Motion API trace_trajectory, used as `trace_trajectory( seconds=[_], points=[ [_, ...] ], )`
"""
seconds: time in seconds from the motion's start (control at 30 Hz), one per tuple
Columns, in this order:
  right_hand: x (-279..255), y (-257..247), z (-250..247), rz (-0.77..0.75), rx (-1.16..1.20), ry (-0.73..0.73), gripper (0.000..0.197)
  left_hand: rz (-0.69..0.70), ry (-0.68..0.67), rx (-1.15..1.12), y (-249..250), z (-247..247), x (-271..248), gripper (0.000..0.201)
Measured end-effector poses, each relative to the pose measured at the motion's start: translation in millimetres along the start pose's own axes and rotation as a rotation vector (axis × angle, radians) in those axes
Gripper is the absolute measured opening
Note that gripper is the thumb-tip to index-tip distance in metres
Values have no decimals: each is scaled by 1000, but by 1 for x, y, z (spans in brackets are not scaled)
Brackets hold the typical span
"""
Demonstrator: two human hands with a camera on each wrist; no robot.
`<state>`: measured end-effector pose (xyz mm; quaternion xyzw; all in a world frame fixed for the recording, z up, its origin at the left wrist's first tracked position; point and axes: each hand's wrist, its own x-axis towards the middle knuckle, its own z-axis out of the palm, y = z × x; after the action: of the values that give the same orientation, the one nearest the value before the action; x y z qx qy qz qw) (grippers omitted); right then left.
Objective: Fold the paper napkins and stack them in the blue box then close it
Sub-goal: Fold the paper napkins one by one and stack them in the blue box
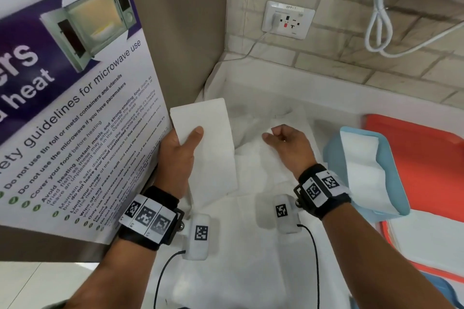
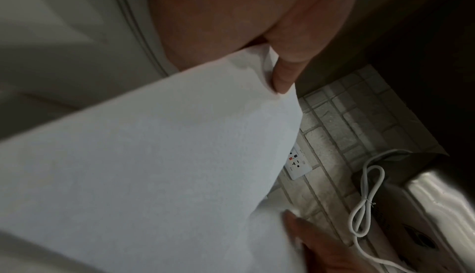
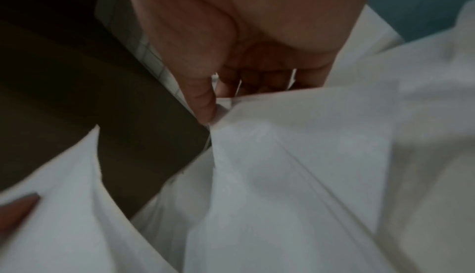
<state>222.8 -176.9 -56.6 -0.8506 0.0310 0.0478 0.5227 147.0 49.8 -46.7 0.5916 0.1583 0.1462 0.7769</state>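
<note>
Holding a folded paper napkin (image 1: 208, 148) upright in the middle left of the head view, the left hand (image 1: 175, 158) has its thumb (image 1: 194, 137) laid across the front face and its fingers curled behind, so the long white strip stands clear of the worktop (image 1: 276, 88). The left wrist view shows the same pinch at the napkin's edge. Lifted like this, it is probably being kept tidy and ready to go over to the box.

At centre frame the right hand (image 1: 288, 145) reaches down, thumb and curled fingers nipping a raised edge of the loose napkins (image 1: 263, 183) spread below; the right wrist view shows the thumb (image 3: 203, 102) pressed on a fold of white paper, likely to separate one sheet from the rest.

At the right of the frame the blue box (image 1: 391, 158) lies open, with folded napkins (image 1: 364, 170) already laid in it and draping over its near rim. It sits against an orange tray (image 1: 426, 158). The lid cannot be picked out for certain.

Stacking looks part done, with sheets left to fold and the closing not yet begun.

Farther out, a microwave safety poster (image 1: 75, 83) fills the left, and a wall socket (image 1: 288, 19) and a looped white cable (image 1: 381, 20) sit on the tiled wall above.
</note>
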Motion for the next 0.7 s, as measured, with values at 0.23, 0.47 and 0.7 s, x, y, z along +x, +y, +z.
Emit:
trace_trajectory(
  seconds=[0.23, 0.47, 0.7],
  points=[
    [-22, -26, -31, 23, 306, -15, 14, -99, -17, -57, -2, 5, 3, 23],
    [-58, -76, -41, -121, 743, -251, 14, -243, -84, -178, -6, 19, -2, 23],
    [-71, -61, -4, 45, 619, -286, 26, -307, -285, -225, -8, 27, -9, 15]
  ],
)
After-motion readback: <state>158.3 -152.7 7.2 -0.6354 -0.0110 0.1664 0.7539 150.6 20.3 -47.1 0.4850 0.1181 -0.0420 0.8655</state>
